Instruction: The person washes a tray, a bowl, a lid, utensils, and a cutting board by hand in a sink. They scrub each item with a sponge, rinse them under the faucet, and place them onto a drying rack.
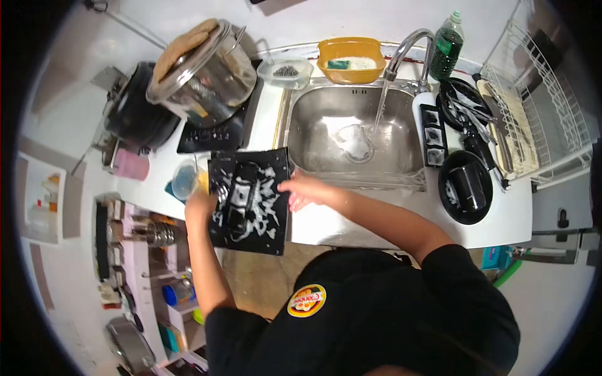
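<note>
A flat black board (276, 241), smeared with white suds, spans the space between my hands and overhangs the counter's front edge. My right hand (307, 190) pinches its right edge, thumb on top. My left hand (200, 203), slightly blurred, closes at the opposite edge, its fingertips partly hidden. On the board lies a foamy black tray with compartments (241, 197), and a small shiny metal piece (221, 193) shows beside my left fingers. Just beyond my left hand is a clear cup (185, 180). The steel sink (307, 135) is ahead of my right hand, with water running from the faucet (407, 47).
A large steel pot (210, 94) stands on a black stove (207, 138) at the back left. Behind the sink are a yellow basin (349, 75) and a green bottle (447, 50). Black pans (464, 216), a compartment tray (433, 135) and a wire rack (545, 94) occupy the right side.
</note>
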Motion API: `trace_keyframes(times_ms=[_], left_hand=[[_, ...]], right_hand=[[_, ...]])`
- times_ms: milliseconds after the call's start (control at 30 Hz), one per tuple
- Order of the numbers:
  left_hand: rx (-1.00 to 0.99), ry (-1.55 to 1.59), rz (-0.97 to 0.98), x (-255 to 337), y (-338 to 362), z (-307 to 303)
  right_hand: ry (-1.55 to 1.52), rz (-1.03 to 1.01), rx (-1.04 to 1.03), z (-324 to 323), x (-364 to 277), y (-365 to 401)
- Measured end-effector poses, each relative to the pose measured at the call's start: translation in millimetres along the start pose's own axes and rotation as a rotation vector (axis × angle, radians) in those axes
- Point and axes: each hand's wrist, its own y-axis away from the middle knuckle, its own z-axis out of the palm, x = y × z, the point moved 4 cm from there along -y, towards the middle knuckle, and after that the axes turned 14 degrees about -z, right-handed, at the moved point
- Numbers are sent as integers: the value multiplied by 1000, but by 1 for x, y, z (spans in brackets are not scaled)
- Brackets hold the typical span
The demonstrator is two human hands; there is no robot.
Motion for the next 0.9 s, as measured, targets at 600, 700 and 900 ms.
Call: trace_keyframes(times_ms=[600, 700, 900], left_hand=[[-724, 830, 162, 102, 95, 28], [-727, 851, 363, 163, 57, 44], [-611, 652, 496, 271, 17, 45]], right_hand=[[538, -358, 434, -155, 0, 45], [422, -242, 557, -192, -51, 78], [553, -223, 943, -279, -52, 57]])
